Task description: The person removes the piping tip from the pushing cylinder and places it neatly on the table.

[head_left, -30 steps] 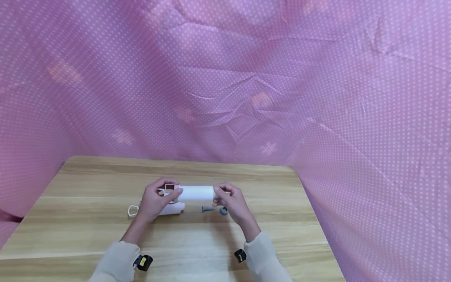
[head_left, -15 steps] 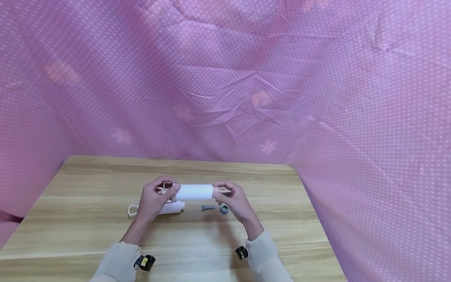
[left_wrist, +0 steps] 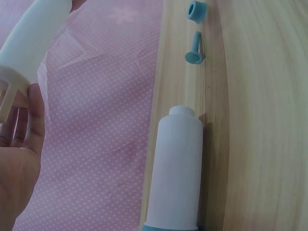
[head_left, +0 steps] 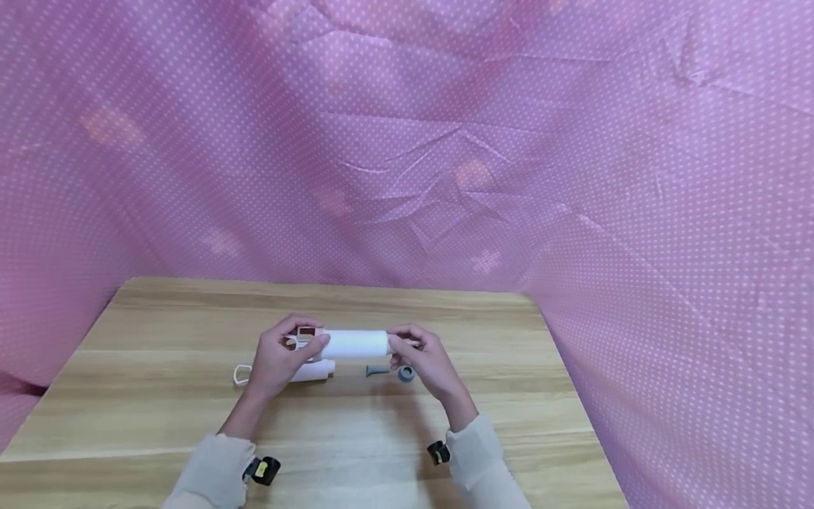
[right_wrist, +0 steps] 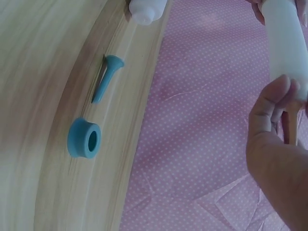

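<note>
Held level above the table is a white bottle-shaped cylinder (head_left: 356, 343) with beige end parts. My left hand (head_left: 280, 364) grips its left end, where a beige piece with a loop shows between thumb and fingers. At the other end my right hand (head_left: 435, 362) pinches a beige tip (right_wrist: 292, 126) with thumb and fingers; part of it is hidden. Below lies a second white bottle (left_wrist: 177, 168), on its side, with a teal base and a pale loop (head_left: 242, 375). To its right are a teal cone-shaped nozzle (right_wrist: 108, 79) and a teal ring-shaped collar (right_wrist: 84, 138).
The wooden table (head_left: 343, 452) spreads under both hands. Pink dotted cloth (head_left: 407, 177) hangs behind it and along its sides. A wrist camera (head_left: 261, 469) sits at the left sleeve, another small black camera (head_left: 438, 452) at the right.
The right thumb and fingers have shifted around the beige tip, down and then back up. The white cylinder stays level between the hands. Things on the table have not moved.
</note>
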A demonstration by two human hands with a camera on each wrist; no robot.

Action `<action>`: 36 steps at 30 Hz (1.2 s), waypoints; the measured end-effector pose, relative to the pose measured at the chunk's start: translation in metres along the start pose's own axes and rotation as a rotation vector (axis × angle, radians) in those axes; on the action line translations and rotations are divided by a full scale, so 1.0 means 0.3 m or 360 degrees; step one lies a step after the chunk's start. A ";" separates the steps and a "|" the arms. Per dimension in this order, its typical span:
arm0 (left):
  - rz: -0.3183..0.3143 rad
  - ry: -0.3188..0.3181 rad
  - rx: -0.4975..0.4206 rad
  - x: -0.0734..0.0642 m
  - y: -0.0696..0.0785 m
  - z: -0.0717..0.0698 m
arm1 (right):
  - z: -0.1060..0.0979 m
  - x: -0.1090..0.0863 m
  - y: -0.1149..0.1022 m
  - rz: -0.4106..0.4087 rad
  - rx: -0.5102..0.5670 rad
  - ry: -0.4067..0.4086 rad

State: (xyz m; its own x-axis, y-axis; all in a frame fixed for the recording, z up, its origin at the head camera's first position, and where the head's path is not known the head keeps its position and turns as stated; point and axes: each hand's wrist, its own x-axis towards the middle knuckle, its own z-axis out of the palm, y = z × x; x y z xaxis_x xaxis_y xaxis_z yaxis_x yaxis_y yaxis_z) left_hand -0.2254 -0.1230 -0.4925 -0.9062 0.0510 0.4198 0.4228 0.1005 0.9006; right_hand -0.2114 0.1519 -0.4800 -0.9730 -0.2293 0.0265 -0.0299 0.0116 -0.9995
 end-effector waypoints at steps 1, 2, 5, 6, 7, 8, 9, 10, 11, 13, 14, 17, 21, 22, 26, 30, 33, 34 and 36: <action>0.0000 0.0000 -0.0008 0.001 -0.001 0.000 | -0.003 -0.001 -0.002 -0.0015 -0.0011 -0.0006; -0.0003 0.0002 -0.0012 0.002 -0.002 0.000 | -0.006 -0.002 -0.004 -0.0031 -0.0020 -0.0016; -0.0009 0.0009 -0.0038 0.005 -0.003 0.001 | -0.011 -0.003 -0.012 -0.0069 -0.0026 -0.0036; -0.0007 0.0011 -0.0035 0.006 -0.003 0.001 | -0.013 -0.002 -0.014 -0.0081 -0.0021 -0.0041; -0.0006 0.0010 -0.0039 0.009 -0.004 0.001 | -0.014 -0.001 -0.017 -0.0089 -0.0018 -0.0040; -0.0005 0.0009 -0.0039 0.011 -0.005 0.001 | -0.014 0.001 -0.018 -0.0097 -0.0011 -0.0038; -0.0004 0.0009 -0.0032 0.013 -0.005 0.001 | -0.014 0.002 -0.019 -0.0107 -0.0005 -0.0035; -0.0004 0.0009 -0.0028 0.015 -0.005 0.001 | -0.013 0.003 -0.019 -0.0111 0.0000 -0.0030; -0.0008 0.0010 -0.0020 0.016 -0.006 0.001 | -0.012 0.005 -0.017 -0.0112 0.0012 -0.0027; -0.0018 0.0006 -0.0003 0.014 -0.008 0.001 | -0.009 0.005 -0.012 -0.0093 0.0039 -0.0004; -0.0022 0.0001 0.0008 0.012 -0.006 0.001 | -0.006 0.005 -0.010 -0.0079 0.0049 0.0014; -0.0022 -0.0028 0.0009 0.005 0.010 0.003 | 0.000 0.007 0.000 -0.0029 0.0078 0.0068; 0.0000 -0.0036 0.0011 0.001 0.066 0.005 | -0.002 0.013 0.006 0.0027 0.0031 0.0045; 0.0012 -0.0033 0.0019 0.000 0.078 0.004 | -0.003 0.014 0.007 0.0046 0.0008 0.0017; 0.0021 -0.0034 0.0040 0.002 0.096 -0.004 | -0.011 0.012 0.004 0.0087 -0.0053 -0.0100; -0.0033 -0.0062 -0.0015 0.005 0.092 -0.015 | -0.021 0.012 0.000 0.0005 -0.0116 -0.0160; -0.0061 -0.0074 -0.0051 0.008 0.084 -0.020 | -0.022 0.013 -0.003 -0.0060 -0.0149 -0.0169; -0.0058 -0.0076 -0.0057 0.009 0.081 -0.021 | -0.022 0.013 -0.004 -0.0070 -0.0142 -0.0167; -0.0052 -0.0073 -0.0070 0.012 0.079 -0.021 | -0.018 0.012 -0.007 -0.0081 -0.0102 -0.0147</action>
State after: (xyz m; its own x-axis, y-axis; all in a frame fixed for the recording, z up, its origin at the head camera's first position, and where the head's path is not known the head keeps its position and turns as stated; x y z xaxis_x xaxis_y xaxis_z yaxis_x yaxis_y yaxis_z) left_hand -0.2186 -0.1267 -0.4691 -0.9179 0.0941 0.3855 0.3917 0.0589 0.9182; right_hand -0.2162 0.1565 -0.4778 -0.9447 -0.3199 0.0723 -0.0960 0.0589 -0.9936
